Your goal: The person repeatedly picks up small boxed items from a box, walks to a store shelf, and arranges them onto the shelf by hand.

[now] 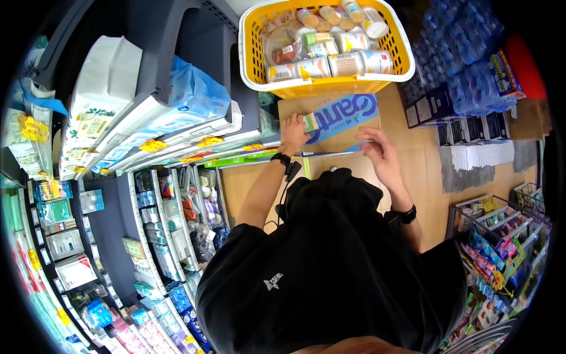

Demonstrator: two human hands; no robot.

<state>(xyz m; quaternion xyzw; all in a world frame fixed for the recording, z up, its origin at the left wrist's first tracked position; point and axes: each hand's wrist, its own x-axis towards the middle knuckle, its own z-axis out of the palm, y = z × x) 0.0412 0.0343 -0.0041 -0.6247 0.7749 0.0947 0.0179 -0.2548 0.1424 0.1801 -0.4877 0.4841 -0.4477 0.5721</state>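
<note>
My left hand reaches forward over the left part of a cardboard box with blue and purple lettering. Its fingers are wrapped round a small package with a green and yellow label. To the right, my right hand hovers by the box's near right edge with its fingers apart and nothing in them. Beyond the box stands a yellow basket with a white rim, full of white canisters, jars and packages.
Shelves with packaged goods run along the left. Shrink-wrapped blue bottles and cartons stand at the back right. Wire racks of colourful packets stand at the lower right. A wooden floor shows between them.
</note>
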